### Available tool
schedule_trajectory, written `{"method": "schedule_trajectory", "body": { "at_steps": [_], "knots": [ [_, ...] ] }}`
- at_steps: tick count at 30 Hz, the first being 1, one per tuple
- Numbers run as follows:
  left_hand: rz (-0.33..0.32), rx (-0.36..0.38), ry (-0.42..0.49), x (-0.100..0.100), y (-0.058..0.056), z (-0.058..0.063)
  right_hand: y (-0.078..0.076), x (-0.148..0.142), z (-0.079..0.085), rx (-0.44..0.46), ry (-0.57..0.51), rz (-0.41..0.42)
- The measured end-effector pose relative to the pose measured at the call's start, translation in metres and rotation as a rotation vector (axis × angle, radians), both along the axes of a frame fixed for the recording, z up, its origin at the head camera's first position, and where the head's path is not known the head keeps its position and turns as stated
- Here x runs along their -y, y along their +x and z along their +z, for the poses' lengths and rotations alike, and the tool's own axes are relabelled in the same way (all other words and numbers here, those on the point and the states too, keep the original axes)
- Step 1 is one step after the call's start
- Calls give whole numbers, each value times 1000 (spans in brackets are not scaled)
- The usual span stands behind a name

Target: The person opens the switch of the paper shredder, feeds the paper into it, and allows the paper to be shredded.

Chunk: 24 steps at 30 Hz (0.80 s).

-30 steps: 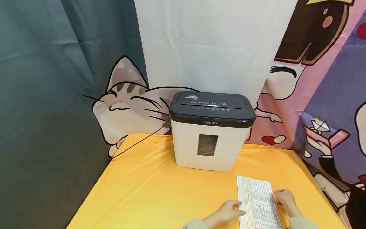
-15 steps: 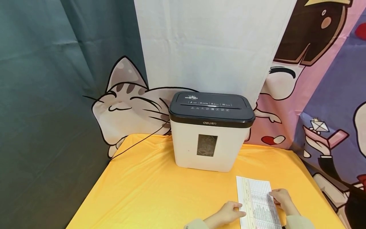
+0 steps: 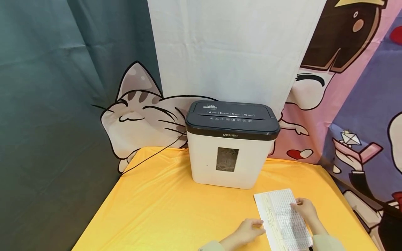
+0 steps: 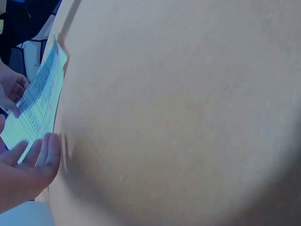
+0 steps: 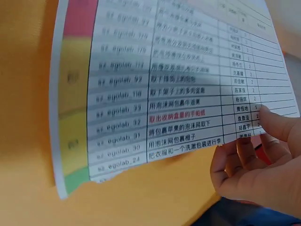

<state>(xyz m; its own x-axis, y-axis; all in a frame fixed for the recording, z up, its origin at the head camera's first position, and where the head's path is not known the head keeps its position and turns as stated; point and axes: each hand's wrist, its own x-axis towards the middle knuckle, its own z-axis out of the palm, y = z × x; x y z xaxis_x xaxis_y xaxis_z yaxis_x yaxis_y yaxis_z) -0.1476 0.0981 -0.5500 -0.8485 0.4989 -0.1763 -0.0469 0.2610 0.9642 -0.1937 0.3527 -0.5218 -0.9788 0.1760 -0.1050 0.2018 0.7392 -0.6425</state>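
Note:
A printed paper sheet [image 3: 284, 218] with table rows is tilted over the yellow cloth at the lower right of the head view. My right hand [image 3: 306, 210] pinches its right edge, thumb on the printed face and fingers behind, as the right wrist view shows. There the sheet [image 5: 183, 89] has coloured blocks down one side and a ragged, torn lower edge. My left hand [image 3: 246, 230] is beside the sheet's left edge, its fingers loosely extended and fingertips close to the paper. In the left wrist view those fingers [image 4: 52, 153] are relaxed, palm turned up.
A paper shredder [image 3: 220, 160] with a dark lid and white bin stands at the back of the table, its slot [image 3: 232, 117] on top. A black cord [image 3: 154, 154] runs left from it. Yellow cloth [image 3: 157, 212] covers the table; printed curtains [image 3: 232, 52] hang behind.
My right hand has moved in to the sheet's right edge and taken hold of it. The sheet has turned, its far end swinging left and lifting. My left hand has shifted slightly left.

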Motion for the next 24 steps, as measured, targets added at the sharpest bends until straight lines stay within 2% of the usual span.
{"method": "schedule_trajectory", "body": {
  "at_steps": [7,13,18,24],
  "knots": [
    [166,-118,68,17,-18,8,-7,27,27,-135,103,105],
    [271,-225,55,34,-29,16,-15,58,50,-225,178,213],
    [297,-351,-41,44,-38,19,-16,79,66,-297,248,268],
    [275,-461,-145,58,-48,28,-10,101,78,-359,279,301]
  ]
}}
